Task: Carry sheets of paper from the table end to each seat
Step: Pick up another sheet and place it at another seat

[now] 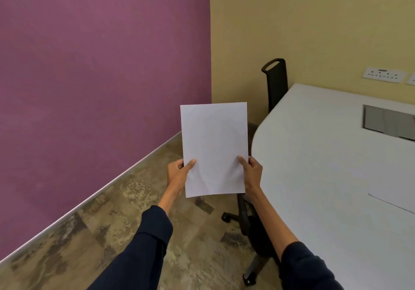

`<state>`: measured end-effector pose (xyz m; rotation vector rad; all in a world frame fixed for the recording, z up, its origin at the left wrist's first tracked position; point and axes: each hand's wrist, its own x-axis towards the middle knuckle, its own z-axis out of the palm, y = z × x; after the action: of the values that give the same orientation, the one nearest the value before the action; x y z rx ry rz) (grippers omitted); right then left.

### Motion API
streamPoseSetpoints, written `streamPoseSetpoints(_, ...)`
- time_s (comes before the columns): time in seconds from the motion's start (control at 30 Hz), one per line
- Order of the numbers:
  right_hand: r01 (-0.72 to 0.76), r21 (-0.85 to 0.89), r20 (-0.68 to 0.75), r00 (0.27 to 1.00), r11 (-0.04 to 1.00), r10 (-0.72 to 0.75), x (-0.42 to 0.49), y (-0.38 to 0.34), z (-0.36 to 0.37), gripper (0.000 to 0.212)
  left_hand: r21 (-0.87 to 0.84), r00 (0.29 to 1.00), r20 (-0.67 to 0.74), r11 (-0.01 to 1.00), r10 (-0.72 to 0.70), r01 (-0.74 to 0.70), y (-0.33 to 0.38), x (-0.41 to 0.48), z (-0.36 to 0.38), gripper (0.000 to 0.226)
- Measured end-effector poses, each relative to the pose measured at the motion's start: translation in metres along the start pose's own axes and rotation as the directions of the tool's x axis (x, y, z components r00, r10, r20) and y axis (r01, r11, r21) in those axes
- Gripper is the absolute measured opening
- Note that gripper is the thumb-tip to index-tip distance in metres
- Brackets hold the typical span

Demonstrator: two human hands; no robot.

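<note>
A blank white sheet of paper (pixel 214 148) is held upright in front of me, over the floor just left of the table's rounded end. My left hand (pixel 179 173) pinches its lower left edge, thumb on the front. My right hand (pixel 252 173) grips the lower right edge the same way. The white table (pixel 325 177) fills the right side. Another white sheet (pixel 397 197) lies flat on it near the right edge of the view.
A black office chair (pixel 276 83) stands at the table's far corner by the yellow wall. A second chair's base and wheels (pixel 249 240) sit under the table's near edge below my right arm. A grey cable hatch (pixel 388 121) is set in the tabletop. The purple wall runs along the left.
</note>
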<state>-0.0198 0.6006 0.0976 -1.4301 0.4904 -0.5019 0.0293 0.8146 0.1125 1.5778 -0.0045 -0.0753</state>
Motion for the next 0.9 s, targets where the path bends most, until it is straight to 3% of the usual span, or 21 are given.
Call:
streamPoseSetpoints(0.2, -0.004, 0.044, -0.008, 1.0, 0.999, 0.005, 0.058, 0.004, 0.081, 0.022, 0.01, 1.0, -0.003, 1.0, 0.02, -0.02, 0.022, 0.091, -0.03, 0.018)
streamPoseSetpoints(0.43, -0.015, 0.041, -0.066, 0.998, 0.999, 0.017, 0.116, -0.004, 0.117, 0.01, -0.024, 0.999, 0.051, 1.0, 0.006, -0.005, 0.032, 0.18, -0.016, 0.011)
streamPoseSetpoints(0.7, -0.016, 0.038, -0.261, 0.965, 0.999, 0.025, 0.197, 0.003, 0.131, 0.013, 0.0, 0.962, 0.274, 1.0, -0.013, 0.014, 0.028, 0.298, 0.024, 0.021)
streamPoseSetpoints(0.9, -0.036, 0.002, -0.381, 0.924, 0.999, 0.034, 0.246, -0.003, 0.132, 0.017, 0.019, 0.888, 0.46, 1.0, 0.008, -0.019, 0.044, 0.38, 0.07, 0.019)
